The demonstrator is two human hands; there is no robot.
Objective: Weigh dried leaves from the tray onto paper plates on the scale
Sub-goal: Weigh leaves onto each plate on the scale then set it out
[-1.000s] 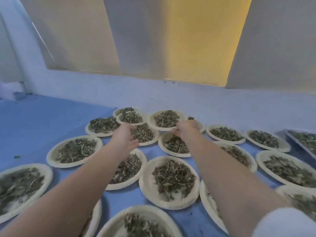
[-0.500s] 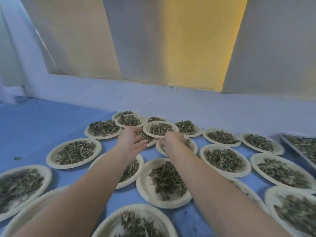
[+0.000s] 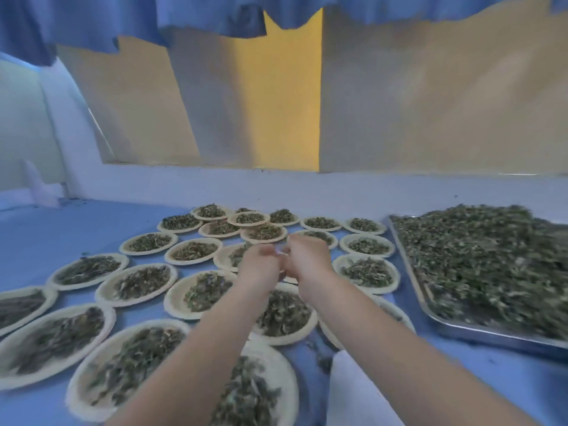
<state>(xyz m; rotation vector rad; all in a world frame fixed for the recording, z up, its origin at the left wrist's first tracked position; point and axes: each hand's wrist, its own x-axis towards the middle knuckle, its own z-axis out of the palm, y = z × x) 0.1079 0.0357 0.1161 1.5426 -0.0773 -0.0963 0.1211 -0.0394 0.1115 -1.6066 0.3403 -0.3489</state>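
Filled paper plates (image 3: 144, 281) crowding tabletop, tray (image 3: 455, 329) at right edge; left hand (image 3: 259, 265) and right hand (image 3: 307, 261) meeting (blurred, finger grip indeterminable).

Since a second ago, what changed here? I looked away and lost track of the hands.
Both hands drew back from the far plates toward the person and now nearly touch: left hand, right hand. Blur hides whether either holds anything. The view shifted, bringing the tray of leaves into sight. The filled plates stayed put.
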